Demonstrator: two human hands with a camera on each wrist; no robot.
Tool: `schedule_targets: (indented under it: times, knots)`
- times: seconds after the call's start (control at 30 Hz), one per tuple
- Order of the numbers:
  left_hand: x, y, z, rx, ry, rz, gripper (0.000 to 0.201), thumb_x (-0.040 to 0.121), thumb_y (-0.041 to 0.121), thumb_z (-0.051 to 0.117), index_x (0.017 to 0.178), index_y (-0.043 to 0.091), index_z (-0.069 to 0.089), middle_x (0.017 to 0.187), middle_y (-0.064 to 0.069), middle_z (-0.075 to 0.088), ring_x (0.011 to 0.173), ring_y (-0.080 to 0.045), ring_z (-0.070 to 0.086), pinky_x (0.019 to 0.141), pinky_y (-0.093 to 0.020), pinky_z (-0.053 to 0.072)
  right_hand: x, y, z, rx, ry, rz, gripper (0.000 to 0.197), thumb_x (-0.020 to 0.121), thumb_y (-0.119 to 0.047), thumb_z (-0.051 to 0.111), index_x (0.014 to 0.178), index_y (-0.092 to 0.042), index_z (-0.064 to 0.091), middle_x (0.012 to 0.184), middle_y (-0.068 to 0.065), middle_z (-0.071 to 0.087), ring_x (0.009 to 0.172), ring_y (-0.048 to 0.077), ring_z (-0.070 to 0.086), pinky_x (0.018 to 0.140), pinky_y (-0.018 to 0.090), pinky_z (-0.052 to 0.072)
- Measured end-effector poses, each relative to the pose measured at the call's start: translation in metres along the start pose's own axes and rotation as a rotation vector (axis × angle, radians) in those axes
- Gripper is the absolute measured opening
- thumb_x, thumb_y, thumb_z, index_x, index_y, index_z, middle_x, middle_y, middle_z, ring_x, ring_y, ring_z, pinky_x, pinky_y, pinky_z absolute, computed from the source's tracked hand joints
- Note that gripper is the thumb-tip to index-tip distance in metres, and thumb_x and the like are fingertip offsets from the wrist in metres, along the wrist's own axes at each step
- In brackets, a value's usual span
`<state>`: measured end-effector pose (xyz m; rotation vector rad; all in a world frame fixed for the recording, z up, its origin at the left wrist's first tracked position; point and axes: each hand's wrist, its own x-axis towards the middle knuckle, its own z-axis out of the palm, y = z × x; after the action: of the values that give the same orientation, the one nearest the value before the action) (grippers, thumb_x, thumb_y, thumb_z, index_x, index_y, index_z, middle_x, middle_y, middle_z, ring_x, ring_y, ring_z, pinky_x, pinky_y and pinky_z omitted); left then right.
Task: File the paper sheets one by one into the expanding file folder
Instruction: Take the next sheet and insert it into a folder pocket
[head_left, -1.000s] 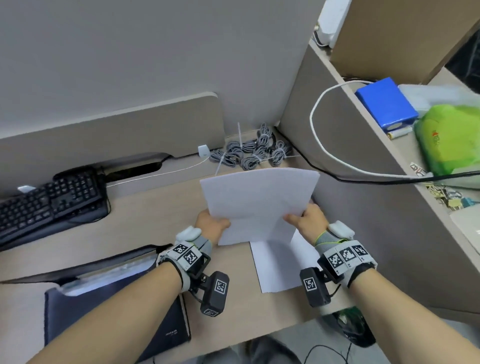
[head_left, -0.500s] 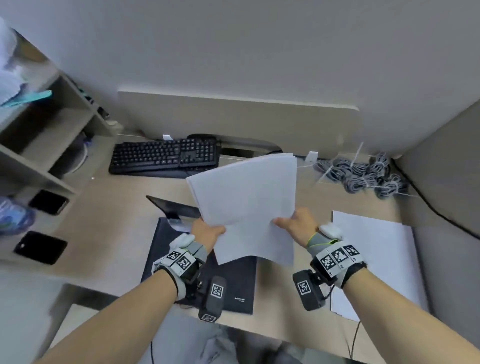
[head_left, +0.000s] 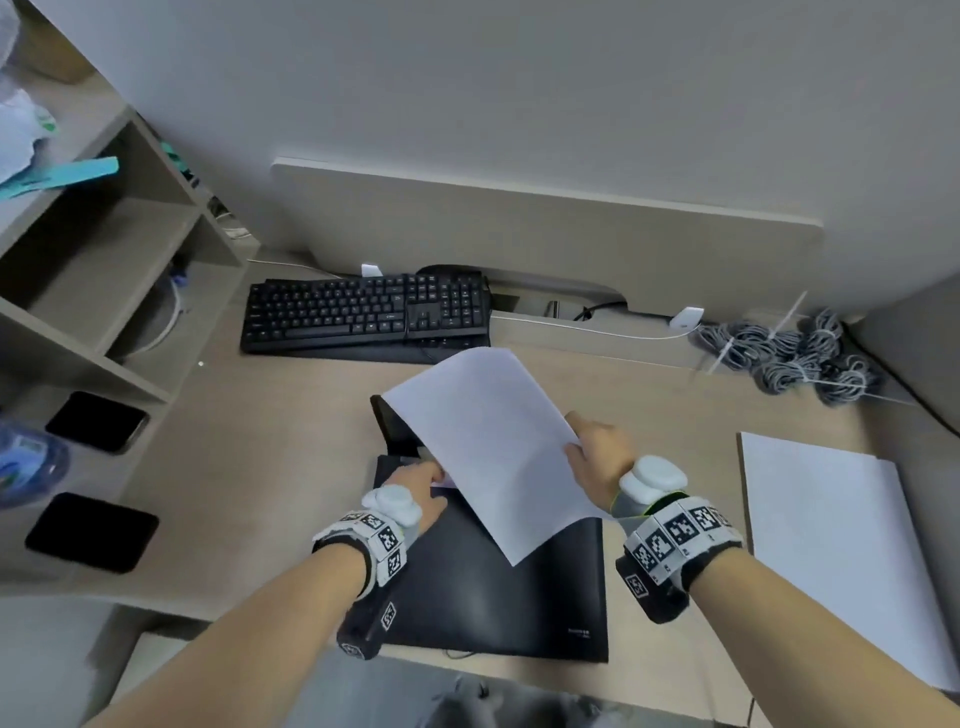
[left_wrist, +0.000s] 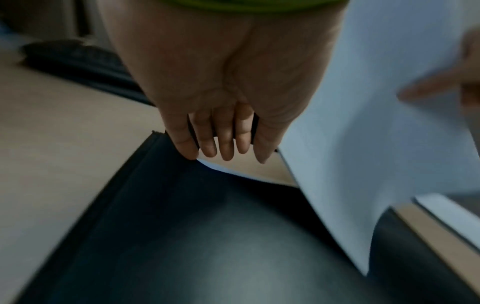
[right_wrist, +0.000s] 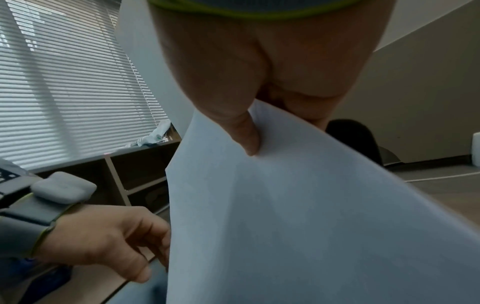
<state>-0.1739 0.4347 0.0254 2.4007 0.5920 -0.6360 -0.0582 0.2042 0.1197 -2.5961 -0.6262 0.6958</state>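
Note:
A black expanding file folder lies flat on the desk in front of me, its flap raised at the far end. My right hand pinches the right edge of a white paper sheet, thumb on top, and holds it tilted above the folder's far end. My left hand has let the sheet go. Its straight fingers touch the folder's mouth, where a pale divider shows. In the right wrist view the thumb presses on the sheet. The folder's pockets are mostly hidden by the sheet.
A stack of white paper lies on the desk to the right. A black keyboard sits behind the folder, coiled grey cables at the back right. Shelves and two dark phones stand on the left.
The sheet was carried left from above the paper stack to above the folder. My left hand released it and dropped to the folder's mouth; only the right hand holds it now.

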Motion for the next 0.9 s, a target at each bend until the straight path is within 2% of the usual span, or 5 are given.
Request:
schedule_targets:
  times: [0.13,0.27,0.4,0.7,0.9]
  knots:
    - [0.013,-0.007,0.002,0.355,-0.148,0.118,0.042,0.09,0.027,0.055,0.128,0.015,0.047,0.131,-0.006,0.054,0.119,-0.024,0.051,0.096,-0.038,0.048,0.015,-0.009,0.0,-0.027,0.009,0.096,0.018,0.089,-0.002,0.041,0.1,-0.017,0.037,0.066,0.0,0.045,0.063,0.028,0.046,0.051,0.029,0.033]
    - [0.019,-0.013,0.013,0.493,-0.149,0.19,0.047,0.091,0.031,0.055,0.134,0.016,0.041,0.141,-0.005,0.042,0.129,-0.026,0.038,0.098,-0.038,0.044,0.028,-0.011,-0.003,-0.029,-0.003,0.128,0.029,0.089,0.0,0.04,0.114,-0.013,0.046,0.082,0.009,0.061,0.077,0.034,0.06,0.065,0.036,0.05]
    - [0.016,-0.015,0.018,0.547,-0.076,0.212,0.047,0.09,0.035,0.057,0.131,0.017,0.041,0.138,-0.004,0.042,0.127,-0.025,0.039,0.094,-0.037,0.043,0.032,-0.017,-0.004,-0.085,-0.057,0.115,0.025,0.091,0.0,0.04,0.111,-0.003,0.054,0.098,0.017,0.065,0.092,0.036,0.061,0.074,0.036,0.05]
    - [-0.014,0.009,-0.015,0.599,0.022,0.247,0.043,0.09,0.036,0.06,0.124,0.016,0.042,0.129,-0.005,0.051,0.115,-0.025,0.051,0.092,-0.035,0.041,0.025,-0.029,-0.045,-0.081,0.062,0.053,0.021,0.093,-0.005,0.041,0.107,-0.004,0.057,0.093,0.017,0.064,0.091,0.037,0.059,0.075,0.038,0.047]
    - [-0.039,0.048,-0.067,0.546,0.221,0.197,0.08,0.085,0.034,0.067,0.145,0.019,0.015,0.11,-0.006,0.063,0.09,-0.025,0.063,0.075,-0.034,0.052,0.007,-0.052,-0.115,-0.067,0.215,-0.052,0.012,0.09,-0.01,0.045,0.079,-0.014,0.049,0.079,0.009,0.055,0.079,0.034,0.054,0.065,0.032,0.037]
